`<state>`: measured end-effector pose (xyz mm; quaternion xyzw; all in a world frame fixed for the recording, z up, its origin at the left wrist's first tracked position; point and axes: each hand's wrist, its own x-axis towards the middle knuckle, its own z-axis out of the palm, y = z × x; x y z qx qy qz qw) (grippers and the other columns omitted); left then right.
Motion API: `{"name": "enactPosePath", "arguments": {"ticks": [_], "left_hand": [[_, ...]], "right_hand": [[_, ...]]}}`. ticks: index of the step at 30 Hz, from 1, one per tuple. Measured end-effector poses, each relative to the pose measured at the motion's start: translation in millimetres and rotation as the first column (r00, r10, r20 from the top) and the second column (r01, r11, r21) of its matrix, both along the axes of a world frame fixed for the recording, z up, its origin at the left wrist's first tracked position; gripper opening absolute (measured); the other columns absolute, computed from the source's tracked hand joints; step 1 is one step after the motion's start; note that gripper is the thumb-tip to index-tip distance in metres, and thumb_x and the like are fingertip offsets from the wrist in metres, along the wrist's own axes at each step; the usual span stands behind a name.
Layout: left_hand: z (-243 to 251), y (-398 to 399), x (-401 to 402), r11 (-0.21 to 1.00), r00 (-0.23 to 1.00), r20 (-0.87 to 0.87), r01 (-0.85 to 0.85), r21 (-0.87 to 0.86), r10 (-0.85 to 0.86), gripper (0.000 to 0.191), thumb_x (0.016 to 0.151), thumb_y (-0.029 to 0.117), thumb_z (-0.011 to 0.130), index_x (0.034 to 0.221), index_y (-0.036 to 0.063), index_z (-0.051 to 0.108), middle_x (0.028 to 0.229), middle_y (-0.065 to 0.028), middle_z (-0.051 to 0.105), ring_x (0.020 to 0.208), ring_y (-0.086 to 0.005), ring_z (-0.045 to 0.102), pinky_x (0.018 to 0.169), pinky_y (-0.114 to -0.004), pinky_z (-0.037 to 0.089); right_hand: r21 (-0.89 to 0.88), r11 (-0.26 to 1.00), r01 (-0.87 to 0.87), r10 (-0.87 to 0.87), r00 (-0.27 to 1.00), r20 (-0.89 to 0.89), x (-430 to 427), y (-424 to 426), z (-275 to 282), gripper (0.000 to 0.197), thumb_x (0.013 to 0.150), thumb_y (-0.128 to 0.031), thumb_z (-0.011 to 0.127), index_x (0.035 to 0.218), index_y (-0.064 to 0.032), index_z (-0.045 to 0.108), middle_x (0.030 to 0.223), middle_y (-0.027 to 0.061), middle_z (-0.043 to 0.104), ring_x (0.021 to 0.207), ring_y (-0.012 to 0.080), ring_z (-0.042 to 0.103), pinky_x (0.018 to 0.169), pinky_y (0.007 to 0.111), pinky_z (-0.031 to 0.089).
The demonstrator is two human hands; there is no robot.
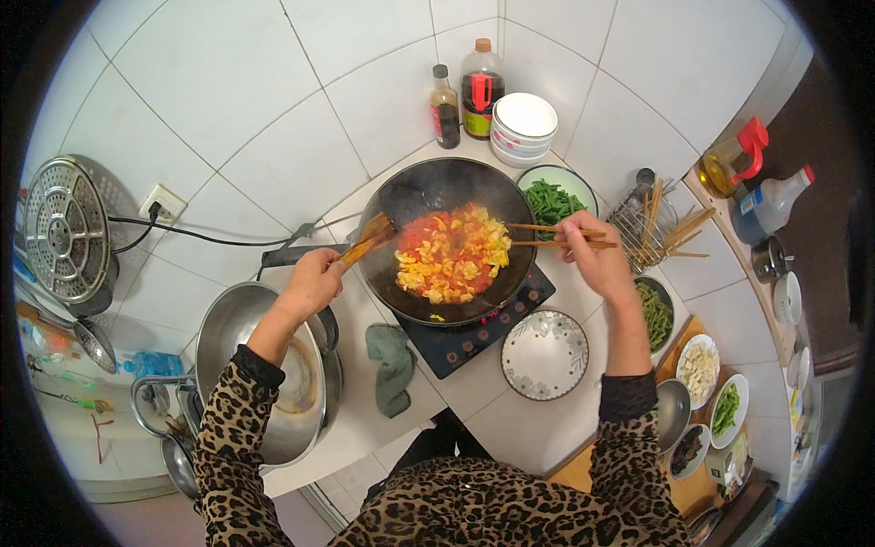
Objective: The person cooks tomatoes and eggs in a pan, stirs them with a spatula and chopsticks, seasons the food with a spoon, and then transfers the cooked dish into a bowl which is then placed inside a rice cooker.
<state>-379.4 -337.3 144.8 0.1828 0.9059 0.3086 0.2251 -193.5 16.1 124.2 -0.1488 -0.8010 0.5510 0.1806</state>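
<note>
A dark wok (396, 181) sits on a black induction cooktop (472, 349), and light steam rises from it. Scrambled egg and tomato (451, 253) lie in the middle of the wok. My left hand (314, 284) grips a wooden spatula (369, 243), whose blade rests by the wok's left rim, near the wok's handle (301, 254). In my right hand (595, 253) is a pair of wooden chopsticks (536, 243), held apart, with their tips over the right edge of the egg. The spatula's far edge is partly blurred.
A patterned plate (545, 355) lies right of the cooktop; a green cloth (391, 369) lies left. Green beans fill a bowl (593, 188) touching the wok's right side. Bottles (482, 89) and stacked bowls (523, 130) stand behind. A large steel wok (236, 314) is under my left forearm.
</note>
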Motion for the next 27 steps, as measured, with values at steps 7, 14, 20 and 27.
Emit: {"name": "enactPosePath", "arguments": {"ticks": [7,14,20,27], "left_hand": [[1.6,2.7,4.8,0.999,0.999,0.044,0.021,0.026,-0.022,0.024,0.088,0.018,0.048,0.082,-0.0028,0.059,0.058,-0.0052,0.056,0.054,-0.0128,0.053,0.052,-0.029,0.042],[14.6,1.6,3.3,0.999,0.999,-0.005,0.038,-0.015,-0.038,0.024,0.089,0.017,0.046,0.081,-0.0022,0.058,0.057,-0.0053,0.055,0.052,-0.0135,0.053,0.052,-0.030,0.042],[8.6,16.6,9.4,0.993,0.996,-0.010,0.090,-0.077,-0.091,0.025,0.088,0.017,0.047,0.086,-0.0037,0.061,0.061,-0.0105,0.059,0.057,-0.0202,0.058,0.057,-0.034,0.045],[8.0,19.2,14.6,0.944,0.940,-0.217,0.204,-0.261,-0.263,0.024,0.084,0.016,0.051,0.092,-0.0046,0.063,0.080,-0.0249,0.062,0.079,-0.0406,0.060,0.073,-0.043,0.048]], "right_hand": [[-0.281,0.932,-0.229,0.192,0.969,-0.154,-58.2,-78.6,-39.2,0.018,0.094,-0.016,0.051,0.091,-0.0005,0.059,0.078,0.0051,0.062,0.065,0.0107,0.061,0.060,0.024,0.050],[-0.195,0.939,-0.282,0.272,0.959,-0.078,-52.7,-48.8,-34.0,0.016,0.093,-0.015,0.053,0.090,-0.0007,0.060,0.074,0.0032,0.061,0.067,0.0095,0.059,0.062,0.024,0.049],[-0.114,0.993,-0.025,0.000,0.977,-0.214,-62.5,-37.3,-73.6,0.018,0.095,-0.015,0.050,0.095,-0.0002,0.060,0.082,0.0016,0.060,0.071,0.0097,0.059,0.067,0.023,0.050],[-0.164,0.952,-0.260,0.268,0.963,0.031,-27.9,-19.0,-14.4,0.020,0.095,-0.016,0.051,0.091,0.0013,0.061,0.080,0.0025,0.061,0.071,0.0089,0.060,0.064,0.023,0.050]]}}
